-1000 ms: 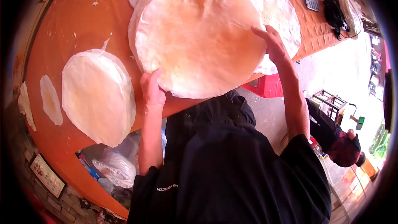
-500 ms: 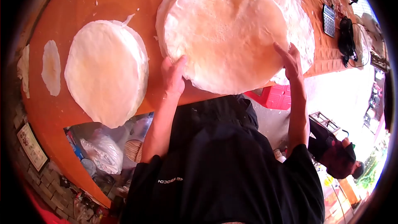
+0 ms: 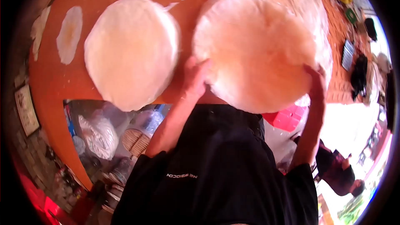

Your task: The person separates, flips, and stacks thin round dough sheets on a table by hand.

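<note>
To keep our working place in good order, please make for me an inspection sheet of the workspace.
Surface: orange table, small pale scraps on it.
Things: right stack and left stack of thin, round, pale sheets; small oval piece further left.
Clutter: calculator and black item, far right.
Hands: left hand and right hand hold the right stack's edge.
Cables: cannot tell, right side blurred.
Surroundings: plastic bag below; red object; another person, lower right.
</note>
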### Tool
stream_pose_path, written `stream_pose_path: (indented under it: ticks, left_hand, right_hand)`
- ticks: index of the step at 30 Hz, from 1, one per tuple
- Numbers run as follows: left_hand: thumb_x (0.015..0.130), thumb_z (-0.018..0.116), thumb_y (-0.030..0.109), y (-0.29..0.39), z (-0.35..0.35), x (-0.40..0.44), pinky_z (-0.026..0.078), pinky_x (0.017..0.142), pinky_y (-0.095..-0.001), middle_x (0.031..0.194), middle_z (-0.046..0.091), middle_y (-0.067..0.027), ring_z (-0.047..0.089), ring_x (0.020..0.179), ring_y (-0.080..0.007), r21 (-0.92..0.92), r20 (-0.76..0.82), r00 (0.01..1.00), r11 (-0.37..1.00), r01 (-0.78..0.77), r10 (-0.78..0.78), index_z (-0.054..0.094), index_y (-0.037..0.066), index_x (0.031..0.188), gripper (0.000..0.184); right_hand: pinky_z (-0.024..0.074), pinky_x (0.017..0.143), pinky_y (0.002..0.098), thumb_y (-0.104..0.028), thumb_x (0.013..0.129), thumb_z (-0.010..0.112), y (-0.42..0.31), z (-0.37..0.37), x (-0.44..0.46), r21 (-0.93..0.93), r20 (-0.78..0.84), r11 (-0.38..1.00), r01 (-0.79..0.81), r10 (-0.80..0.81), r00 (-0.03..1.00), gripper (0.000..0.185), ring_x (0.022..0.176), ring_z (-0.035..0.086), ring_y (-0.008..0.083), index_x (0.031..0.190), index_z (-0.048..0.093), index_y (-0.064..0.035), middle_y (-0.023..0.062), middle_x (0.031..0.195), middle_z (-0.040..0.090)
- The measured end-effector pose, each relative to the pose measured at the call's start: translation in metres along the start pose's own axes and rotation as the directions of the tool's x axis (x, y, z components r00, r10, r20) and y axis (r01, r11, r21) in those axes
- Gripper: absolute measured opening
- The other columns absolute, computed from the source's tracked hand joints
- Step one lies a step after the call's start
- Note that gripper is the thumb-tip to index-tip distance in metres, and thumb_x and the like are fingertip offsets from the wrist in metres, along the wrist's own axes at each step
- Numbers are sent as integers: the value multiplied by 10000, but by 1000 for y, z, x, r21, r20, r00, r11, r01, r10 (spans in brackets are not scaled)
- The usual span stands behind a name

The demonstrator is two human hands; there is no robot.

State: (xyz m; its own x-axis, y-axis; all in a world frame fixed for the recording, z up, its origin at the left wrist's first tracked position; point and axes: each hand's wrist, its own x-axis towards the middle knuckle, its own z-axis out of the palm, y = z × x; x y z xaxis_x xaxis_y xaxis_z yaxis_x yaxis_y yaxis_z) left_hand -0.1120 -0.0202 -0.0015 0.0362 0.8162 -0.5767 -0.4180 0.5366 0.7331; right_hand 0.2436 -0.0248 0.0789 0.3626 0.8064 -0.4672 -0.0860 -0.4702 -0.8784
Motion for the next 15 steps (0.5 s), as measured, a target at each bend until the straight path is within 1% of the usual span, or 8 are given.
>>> stream_pose_path:
  ticks: [3, 7, 8, 9, 10, 11, 13, 15]
  left_hand:
    - [809, 607, 67, 44, 23, -17, 452, 503, -244, 809, 602, -42, 563, 622, -106, -154, -12, 996, 984, -92, 91, 594, 12, 1011, 210]
    - [839, 581, 52, 111, 3, -32, 436, 498, -213, 806, 606, -20, 556, 611, -75, -129, 28, 981, 974, -188, 193, 597, 25, 1054, 217]
    - [843, 586, 62, 133, 7, -44, 422, 492, -203, 789, 603, 0, 548, 604, -55, -128, -109, 956, 950, -284, 271, 598, 31, 1070, 230]
    - [841, 601, 72, 139, -24, -45, 458, 527, -219, 824, 624, -17, 576, 640, -80, -88, -66, 943, 939, -332, 327, 597, 29, 1091, 254]
    - [832, 618, 84, 152, -40, -58, 495, 596, -247, 903, 641, -53, 610, 720, -121, -17, -169, 907, 919, -394, 386, 596, 13, 1111, 289]
    - [823, 635, 97, 165, -55, -70, 531, 664, -276, 981, 658, -89, 644, 800, -162, 67, -269, 857, 896, -439, 440, 594, -3, 1132, 327]
    - [800, 654, 103, 179, -100, -84, 541, 775, -330, 1027, 659, -130, 660, 877, -224, 122, -381, 756, 839, -530, 532, 586, -27, 1158, 386]
    - [789, 649, 99, 183, -152, -97, 512, 865, -353, 1121, 631, -151, 636, 983, -256, 137, -451, 714, 832, -537, 535, 564, -50, 1188, 434]
  right_hand:
    - [507, 764, 293, -94, 778, 665, -55, 2, -1, -125, 17, 980, 157, -156, 988, 341, 824, 642, 179, 1098, 618, 13, 79, 958, 670]
    - [476, 856, 298, -119, 826, 593, -131, 66, -20, 66, 183, 959, 276, -284, 941, 394, 912, 630, 192, 1189, 572, 34, 103, 1058, 651]
    - [472, 864, 296, -125, 838, 573, -144, 103, -36, 118, 195, 930, 349, -367, 910, 403, 926, 630, 197, 1206, 559, 38, 108, 1074, 647]
    - [469, 868, 292, -132, 842, 571, -146, 113, -28, 124, 253, 947, 297, -320, 913, 426, 941, 628, 198, 1231, 538, 39, 113, 1089, 642]
    - [471, 859, 284, -135, 844, 571, -148, 126, -22, 104, 330, 961, 255, -276, 903, 409, 937, 627, 193, 1216, 553, 34, 112, 1078, 645]
    - [477, 839, 279, -136, 840, 585, -146, 150, -24, 61, 377, 945, 321, -320, 869, 385, 914, 630, 182, 1187, 578, 30, 108, 1054, 653]
    - [500, 781, 286, -121, 797, 651, -117, 186, 5, 10, 360, 933, 360, -339, 869, 304, 839, 643, 167, 1059, 641, 32, 91, 948, 676]
    - [502, 757, 284, -129, 803, 639, -88, 240, -1, 81, 510, 936, 343, -335, 793, 280, 808, 637, 161, 1034, 654, 28, 79, 908, 675]
